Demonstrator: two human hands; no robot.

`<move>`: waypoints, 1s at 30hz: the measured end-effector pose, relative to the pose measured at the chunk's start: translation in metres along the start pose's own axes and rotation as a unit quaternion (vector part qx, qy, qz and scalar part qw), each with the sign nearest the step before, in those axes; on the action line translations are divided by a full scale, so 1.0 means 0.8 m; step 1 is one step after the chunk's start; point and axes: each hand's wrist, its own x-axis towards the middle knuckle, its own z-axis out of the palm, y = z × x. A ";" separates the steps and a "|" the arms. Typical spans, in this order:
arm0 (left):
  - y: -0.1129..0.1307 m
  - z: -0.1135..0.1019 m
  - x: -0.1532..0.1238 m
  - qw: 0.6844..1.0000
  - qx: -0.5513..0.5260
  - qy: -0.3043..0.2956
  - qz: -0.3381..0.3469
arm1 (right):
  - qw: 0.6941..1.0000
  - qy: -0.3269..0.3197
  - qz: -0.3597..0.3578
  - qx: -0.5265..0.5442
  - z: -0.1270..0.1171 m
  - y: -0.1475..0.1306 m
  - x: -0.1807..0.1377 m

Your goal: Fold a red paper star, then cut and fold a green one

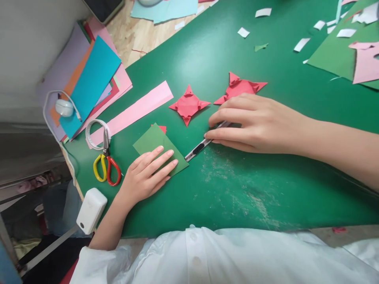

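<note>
My left hand (145, 175) lies flat with its fingers stretched over a square of green paper (154, 139). A small red paper corner (162, 128) peeks out from behind that square. In the fingers of my right hand (254, 124) is a slim craft knife (199, 148), lying low over the table with one end close to the green square's right corner; its other end is hidden by the hand. Just beyond are two folded red paper stars: one (189, 104) is fully visible, and the other (241, 87) is partly covered by my right hand.
Scissors (106, 161) overlap a tape roll (91, 136) on the left, beside a pink paper strip (139, 108). Coloured sheets (91, 86) and a white earphone case (64, 107) lie farther back. A white device (91, 211) sits at the table's left edge. Paper scraps (302, 44) lie far right.
</note>
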 end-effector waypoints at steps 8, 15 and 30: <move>-0.004 0.003 0.009 0.995 -0.029 -0.093 -0.036 | 0.976 0.054 -0.131 -0.168 -0.001 0.007 -0.007; -0.007 0.006 0.009 0.995 -0.036 -0.079 -0.052 | 0.968 0.080 -0.145 -0.189 -0.008 0.019 -0.005; -0.011 0.009 0.012 0.992 -0.056 -0.109 -0.018 | 0.984 0.054 -0.099 -0.136 0.011 -0.010 -0.011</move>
